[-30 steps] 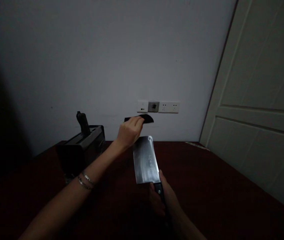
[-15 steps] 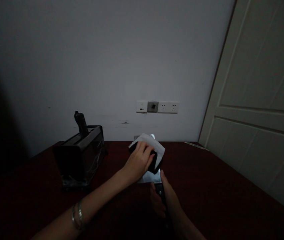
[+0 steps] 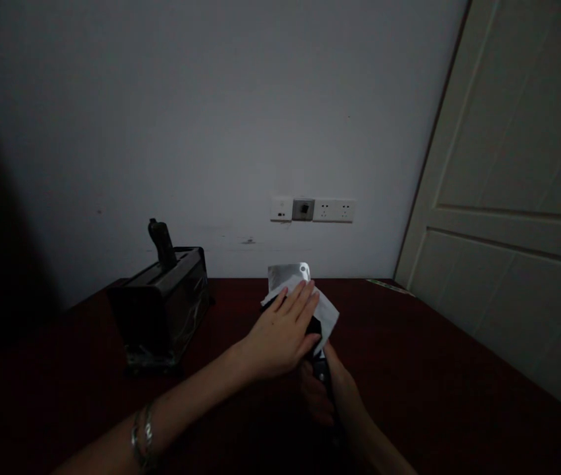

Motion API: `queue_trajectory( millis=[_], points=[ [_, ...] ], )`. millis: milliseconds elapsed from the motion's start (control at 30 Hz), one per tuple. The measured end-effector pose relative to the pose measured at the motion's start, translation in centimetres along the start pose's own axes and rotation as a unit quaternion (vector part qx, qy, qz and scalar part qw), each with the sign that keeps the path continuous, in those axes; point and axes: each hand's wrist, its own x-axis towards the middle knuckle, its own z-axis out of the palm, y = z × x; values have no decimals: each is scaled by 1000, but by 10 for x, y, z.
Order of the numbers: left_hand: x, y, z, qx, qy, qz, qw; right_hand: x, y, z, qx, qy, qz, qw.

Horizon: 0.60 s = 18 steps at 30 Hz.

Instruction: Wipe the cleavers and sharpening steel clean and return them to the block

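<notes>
My right hand (image 3: 343,389) is wrapped around the dark handle of a cleaver (image 3: 284,272), which points away from me over the table. The top of its shiny blade, with a round hole near the corner, shows beyond a white and black cloth (image 3: 328,315). Across that cloth lies my left hand (image 3: 283,330), fingers stretched out flat, pressing it against the blade. Cloth and left hand hide most of the blade.
On the left of the dark red table (image 3: 409,356) stands a black knife block (image 3: 159,316) with one dark handle (image 3: 162,244) sticking up from it. Sockets (image 3: 333,210) line the wall behind. A thin strip (image 3: 389,287) lies near the back right edge, beside a pale door (image 3: 498,277).
My left hand has gone from pinching the cloth to lying flat on it. The cloth has shifted toward me and right, uncovering the blade's far end. My right hand keeps its grip.
</notes>
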Motion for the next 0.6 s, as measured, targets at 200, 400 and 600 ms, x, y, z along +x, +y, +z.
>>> queue_trajectory(
  millis=[200, 400, 600],
  points=[
    [9, -18, 7, 27, -4, -67, 997, -3, 2, 2, 26, -14, 20, 999],
    [0, 3, 0, 29, -11, -15, 999, -1, -1, -5, -8, -45, 21, 999],
    [13, -18, -3, 26, -11, -76, 997, -5, 3, 7, 29, -27, 12, 999]
  ],
)
